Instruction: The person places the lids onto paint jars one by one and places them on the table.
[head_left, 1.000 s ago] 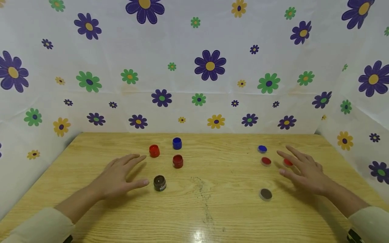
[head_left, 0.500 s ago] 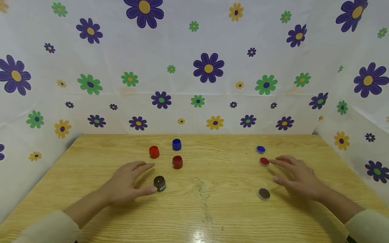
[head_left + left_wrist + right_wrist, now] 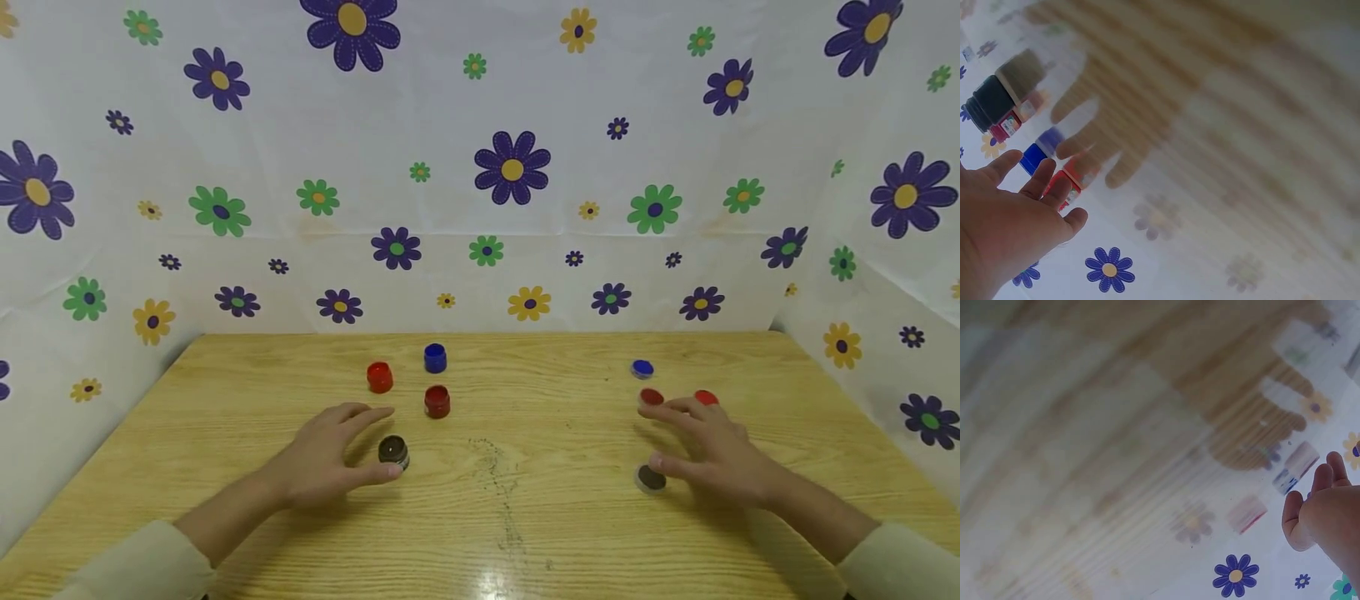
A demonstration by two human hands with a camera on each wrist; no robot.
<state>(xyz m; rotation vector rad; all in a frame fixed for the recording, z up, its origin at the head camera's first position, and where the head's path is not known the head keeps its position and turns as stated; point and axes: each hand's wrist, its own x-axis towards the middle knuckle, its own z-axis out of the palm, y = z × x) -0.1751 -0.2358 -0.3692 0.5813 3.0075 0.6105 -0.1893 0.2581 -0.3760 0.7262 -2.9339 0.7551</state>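
My left hand is held with fingers relaxed and apart on the near left side of an uncapped dark brown paint jar. Its thumb overlaps the jar's lower edge in the head view; the index finger reaches past behind. My right hand hovers low over the jar lids on the right. Its thumb tip overlaps the brown lid, and the index fingertip is at the dark red lid. In the left wrist view the dark jar stands beyond the left thumb, apart from the fingers.
Behind the brown jar stand uncapped paint jars: bright red, blue and dark red. A blue lid and a bright red lid lie at the right. A flowered cloth bounds the wooden table.
My left hand has moved right, up to the brown jar. My right hand has shifted left and nearer, over the brown lid, uncovering the bright red lid. Jars and lids stay put.
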